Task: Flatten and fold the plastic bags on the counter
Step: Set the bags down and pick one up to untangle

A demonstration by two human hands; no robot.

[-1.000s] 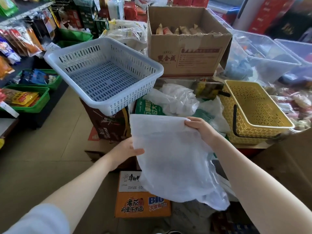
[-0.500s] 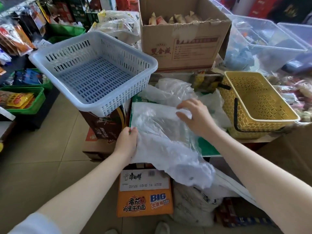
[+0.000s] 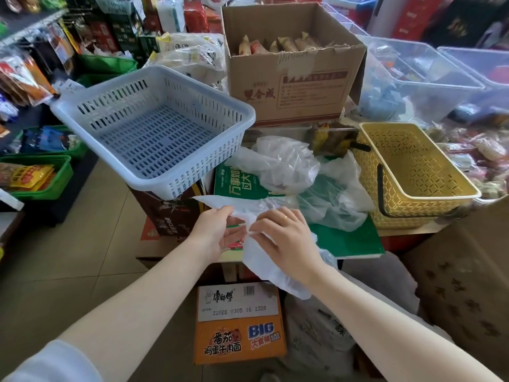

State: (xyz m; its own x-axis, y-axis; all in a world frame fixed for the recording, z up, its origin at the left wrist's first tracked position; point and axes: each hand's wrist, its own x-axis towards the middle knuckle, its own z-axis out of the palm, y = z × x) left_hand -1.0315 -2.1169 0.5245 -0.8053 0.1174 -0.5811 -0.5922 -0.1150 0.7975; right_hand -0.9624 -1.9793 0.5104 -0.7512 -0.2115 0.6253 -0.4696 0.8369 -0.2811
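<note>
Left hand (image 3: 213,230) and right hand (image 3: 286,238), both pinching a white plastic bag (image 3: 264,260) over a green box (image 3: 347,241).

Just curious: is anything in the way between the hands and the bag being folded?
Nothing visible. The left hand and right hand already grip the white bag directly, over the green box.

A thin, translucent white plastic bag (image 3: 264,260) is bunched lengthwise over the near edge of the green carton (image 3: 349,241). Its upper corner stretches to a point just off the carton's left side, and its lower end hangs crumpled below the carton's front edge. More clear plastic bags (image 3: 286,164) lie loose and crumpled in a heap on top of the carton, toward its far and right part, unfolded and overlapping one another.
</note>
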